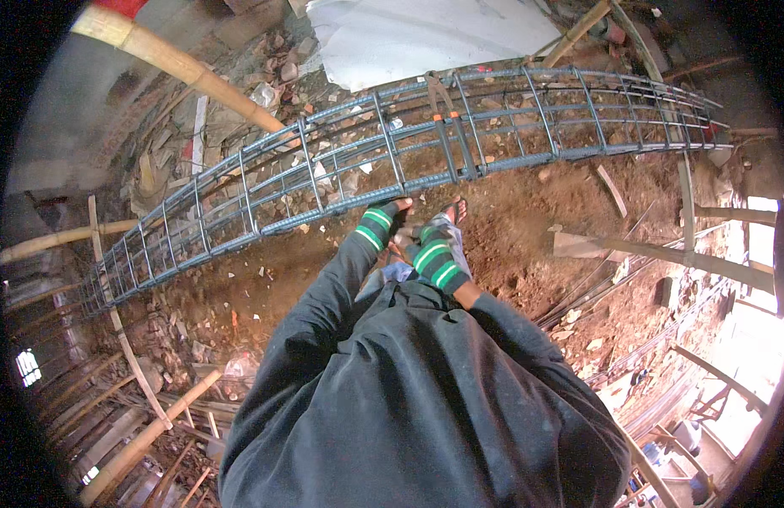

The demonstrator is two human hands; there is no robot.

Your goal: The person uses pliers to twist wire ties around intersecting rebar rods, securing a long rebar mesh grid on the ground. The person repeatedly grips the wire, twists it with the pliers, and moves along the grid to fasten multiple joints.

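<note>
Both gloved hands meet just below the long rebar cage (pixel 392 144). The left hand (pixel 382 222) reaches its lower bar; the right hand (pixel 434 254) curls beside it. Whether the fingers grip anything, I cannot tell. Bamboo poles (pixel 180 63) prop the cage off the rubble.

Dressed in a dark grey long-sleeved top, loose and creased, dusted pale in places. Left hand (pixel 382 223) and right hand (pixel 434 254) covered by dark knit gloves banded with green and white stripes. Below, possibly sandals, though too small to tell.
</note>
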